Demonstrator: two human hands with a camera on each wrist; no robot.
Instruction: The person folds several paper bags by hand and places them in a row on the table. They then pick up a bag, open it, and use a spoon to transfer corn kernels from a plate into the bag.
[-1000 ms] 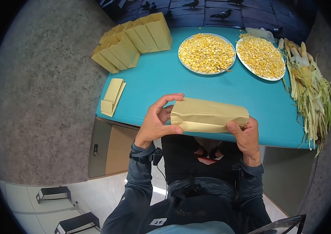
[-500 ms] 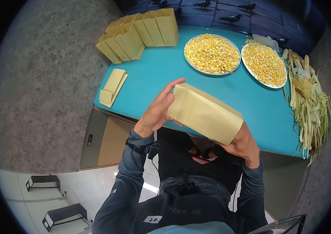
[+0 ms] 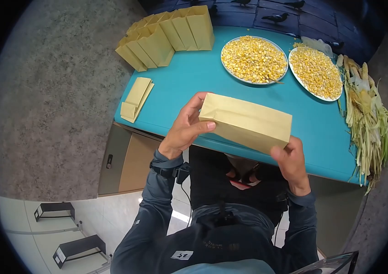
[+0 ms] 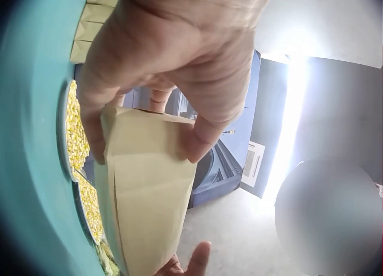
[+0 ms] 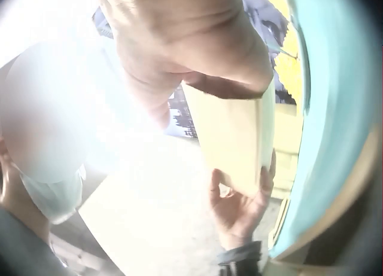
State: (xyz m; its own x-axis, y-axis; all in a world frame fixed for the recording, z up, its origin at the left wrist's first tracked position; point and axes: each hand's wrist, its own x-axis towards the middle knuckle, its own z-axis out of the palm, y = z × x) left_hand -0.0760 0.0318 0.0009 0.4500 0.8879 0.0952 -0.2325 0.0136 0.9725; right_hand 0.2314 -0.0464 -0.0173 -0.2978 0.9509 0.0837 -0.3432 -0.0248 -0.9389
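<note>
A tan paper bag (image 3: 248, 121) lies sideways in the air between my hands, over the near edge of the table. My left hand (image 3: 184, 132) grips its closed end, thumb on the near face and fingers on the far side. In the left wrist view the bag (image 4: 152, 186) is opened out into a box shape. My right hand (image 3: 292, 162) is at the mouth end. The right wrist view shows that hand's fingers reaching into the dark mouth, while its thumb (image 5: 160, 117) stands away from the paper.
Several tan bags (image 3: 157, 43) stand upright at the back left of the teal table (image 3: 175, 91). Folded flat bags (image 3: 137, 99) lie at the left edge. Two plates of corn kernels (image 3: 254, 59) sit at the back right, with corn husks (image 3: 365, 118) hanging over the right edge.
The bag has turned in my hands and now looks fuller and squarer. My right thumb has come off its face. The head view has shifted slightly.
</note>
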